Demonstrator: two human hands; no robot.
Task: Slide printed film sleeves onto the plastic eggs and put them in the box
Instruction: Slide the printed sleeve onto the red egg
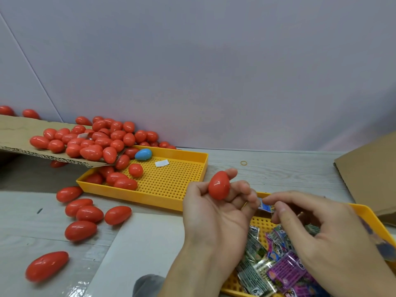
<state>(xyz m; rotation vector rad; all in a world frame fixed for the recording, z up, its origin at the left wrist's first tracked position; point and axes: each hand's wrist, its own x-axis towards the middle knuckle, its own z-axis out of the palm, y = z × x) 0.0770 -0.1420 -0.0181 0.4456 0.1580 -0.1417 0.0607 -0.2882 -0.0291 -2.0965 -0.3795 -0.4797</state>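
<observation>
My left hand holds a red plastic egg between thumb and fingers, pointed end up. Right beside it my right hand pinches a small printed film sleeve, blue and white, close to the left hand's fingertips. Under my right hand a yellow perforated tray holds several flat printed sleeves in purple, green and silver. A big heap of red eggs lies on a cardboard flap at the back left.
A second yellow perforated tray in the middle holds a few red eggs, one blue egg and a white slip. Loose red eggs lie on the table at left. A cardboard box stands at right; a rubber band lies behind.
</observation>
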